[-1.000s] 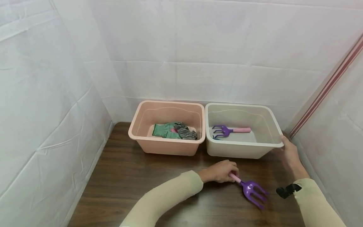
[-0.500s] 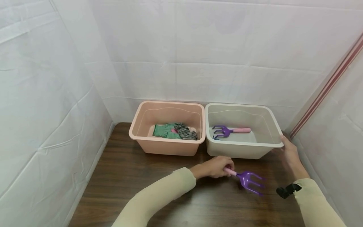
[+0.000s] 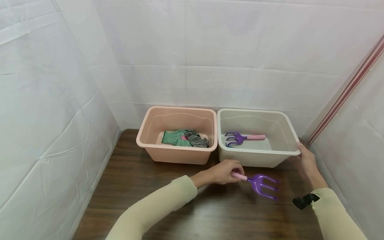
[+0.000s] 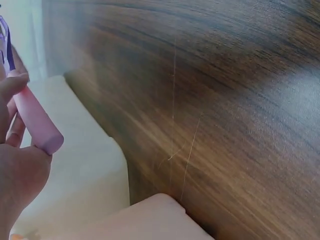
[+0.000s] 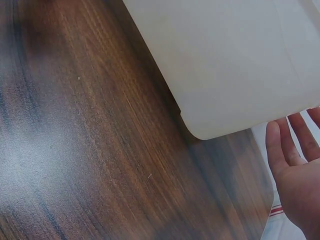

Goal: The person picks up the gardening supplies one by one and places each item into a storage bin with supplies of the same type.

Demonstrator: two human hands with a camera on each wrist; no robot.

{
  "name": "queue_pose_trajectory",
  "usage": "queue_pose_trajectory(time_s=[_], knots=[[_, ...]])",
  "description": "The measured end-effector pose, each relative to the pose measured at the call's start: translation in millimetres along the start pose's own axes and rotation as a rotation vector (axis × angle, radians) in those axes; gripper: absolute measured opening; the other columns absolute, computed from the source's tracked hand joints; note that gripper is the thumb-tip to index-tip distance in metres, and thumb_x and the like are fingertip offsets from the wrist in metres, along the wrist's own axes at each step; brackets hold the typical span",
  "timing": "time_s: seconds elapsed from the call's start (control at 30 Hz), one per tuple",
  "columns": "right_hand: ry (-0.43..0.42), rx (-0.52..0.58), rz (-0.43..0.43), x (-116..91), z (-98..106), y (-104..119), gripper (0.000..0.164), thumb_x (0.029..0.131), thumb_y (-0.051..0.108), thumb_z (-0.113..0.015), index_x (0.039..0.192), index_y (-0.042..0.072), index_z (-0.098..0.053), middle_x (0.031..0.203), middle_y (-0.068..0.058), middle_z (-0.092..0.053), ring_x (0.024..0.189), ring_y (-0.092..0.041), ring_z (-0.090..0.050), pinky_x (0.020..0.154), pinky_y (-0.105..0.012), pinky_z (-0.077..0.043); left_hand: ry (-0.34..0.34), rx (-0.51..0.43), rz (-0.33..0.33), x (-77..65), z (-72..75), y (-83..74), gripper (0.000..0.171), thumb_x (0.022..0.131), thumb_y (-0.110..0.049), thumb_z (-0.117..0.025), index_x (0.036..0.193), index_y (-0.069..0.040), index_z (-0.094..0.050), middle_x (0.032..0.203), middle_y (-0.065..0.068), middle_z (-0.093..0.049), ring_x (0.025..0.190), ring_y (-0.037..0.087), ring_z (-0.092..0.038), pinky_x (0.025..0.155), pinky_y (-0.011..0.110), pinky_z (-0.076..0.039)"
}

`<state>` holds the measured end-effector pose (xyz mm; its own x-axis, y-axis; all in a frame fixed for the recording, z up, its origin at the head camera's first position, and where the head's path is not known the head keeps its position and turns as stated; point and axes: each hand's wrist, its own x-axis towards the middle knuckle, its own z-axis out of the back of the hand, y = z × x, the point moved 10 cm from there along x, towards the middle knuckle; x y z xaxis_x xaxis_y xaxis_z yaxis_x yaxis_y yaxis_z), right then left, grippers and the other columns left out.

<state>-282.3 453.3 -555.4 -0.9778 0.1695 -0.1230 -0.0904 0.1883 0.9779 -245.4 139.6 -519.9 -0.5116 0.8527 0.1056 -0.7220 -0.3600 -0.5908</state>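
In the head view my left hand (image 3: 226,171) grips the pink handle of a purple hand fork (image 3: 260,186), its tines pointing right, over the table in front of the white bin (image 3: 255,160). The left wrist view shows the pink handle (image 4: 39,120) between thumb and fingers, its butt end sticking out. My right hand (image 3: 306,163) touches the white bin's front right corner. Its fingers look fairly straight against the outer wall in the right wrist view. Inside that bin lies a purple hand cultivator (image 3: 238,137) with a pink handle, and part of a blue tool (image 3: 229,145).
A peach bin (image 3: 180,156) stands directly left of the white one, holding green gloves (image 3: 177,138) and a grey striped glove (image 3: 196,139). Both bins sit at the back of the brown wooden table (image 3: 126,196). White sheeting (image 3: 192,66) encloses the back and sides.
My left hand has moved left and toward the bins with the hand fork, whose tines have swung from pointing down-right to nearly rightward. My right hand stays at the white bin's corner.
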Motion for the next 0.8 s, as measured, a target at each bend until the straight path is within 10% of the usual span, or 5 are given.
queue_pose_trajectory(time_s=[0.27,0.8], knots=[[0.017,-0.013,-0.008,2,0,0,0.062,0.113,0.042,-0.049,0.163,0.006,-0.038,0.117,0.016,-0.072,0.107,-0.002,-0.070,0.089,-0.025,-0.059,-0.030,-0.036,-0.002,-4.4,14.0,-3.8,0.018,0.095,-0.018,-0.082,0.112,-0.015,-0.077,0.106,-0.007,-0.068,0.092,0.001,-0.059,0.082,0.010,-0.047],[0.037,0.104,0.008,2,-5,-1,0.025,0.113,0.035,-0.053,0.126,0.025,-0.072,0.113,0.009,-0.076,0.100,-0.006,-0.073,0.083,-0.026,-0.061,-0.055,-0.045,-0.067,-6.0,37.9,-33.0,0.017,0.097,-0.020,-0.081,0.113,-0.015,-0.076,0.106,-0.006,-0.067,0.091,0.000,-0.058,0.082,0.009,-0.046]])
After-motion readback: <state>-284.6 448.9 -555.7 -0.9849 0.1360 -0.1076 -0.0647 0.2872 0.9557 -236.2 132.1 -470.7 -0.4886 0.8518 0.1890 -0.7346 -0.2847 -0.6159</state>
